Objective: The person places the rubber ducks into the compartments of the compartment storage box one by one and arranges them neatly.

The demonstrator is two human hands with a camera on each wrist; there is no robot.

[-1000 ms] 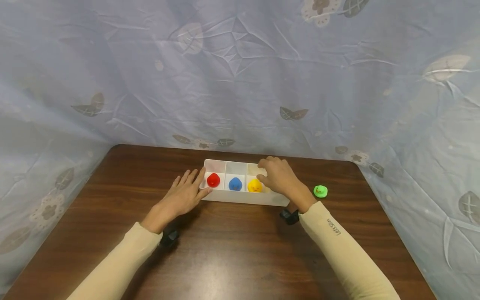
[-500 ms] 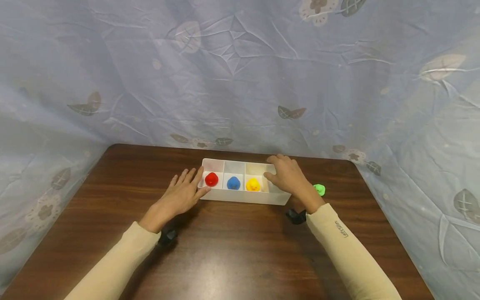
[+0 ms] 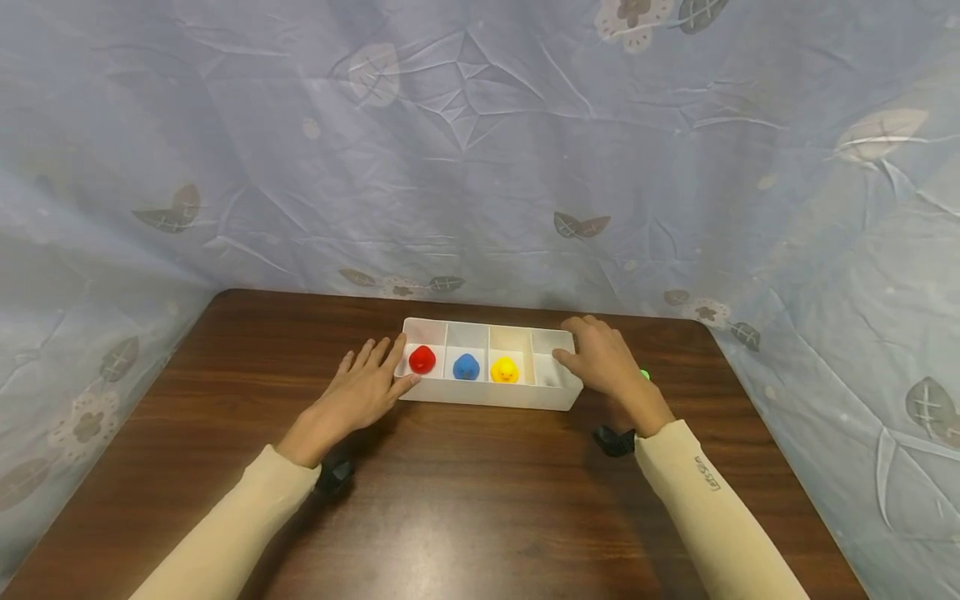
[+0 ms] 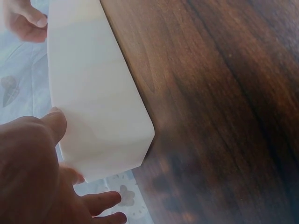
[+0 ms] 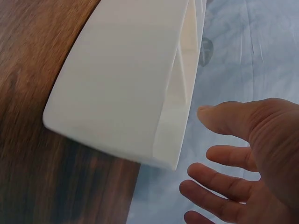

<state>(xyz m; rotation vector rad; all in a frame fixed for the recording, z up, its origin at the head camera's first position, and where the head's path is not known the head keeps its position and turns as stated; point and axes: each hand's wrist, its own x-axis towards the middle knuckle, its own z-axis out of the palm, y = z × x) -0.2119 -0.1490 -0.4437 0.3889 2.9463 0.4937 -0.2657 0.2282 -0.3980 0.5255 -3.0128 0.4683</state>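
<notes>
A white box with a row of compartments stands on the table. From left to right, a red rubber duck, a blue rubber duck and a yellow rubber duck each sit in their own compartment; the rightmost compartment holds nothing. My left hand rests against the box's left end, fingers spread, thumb at the front rim. Over at the right end is my right hand, thumb and fingers apart with nothing between them. Behind its wrist a sliver of a green rubber duck shows, mostly hidden.
The dark wooden table extends in front of the box and to both sides. A pale, leaf-patterned cloth hangs right behind the table and along its sides. Black wrist cameras sit under both wrists.
My right hand has moved right, from over the yellow duck's side to the box's right end, uncovering the rightmost compartment and covering most of the green duck. The left hand stays in place.
</notes>
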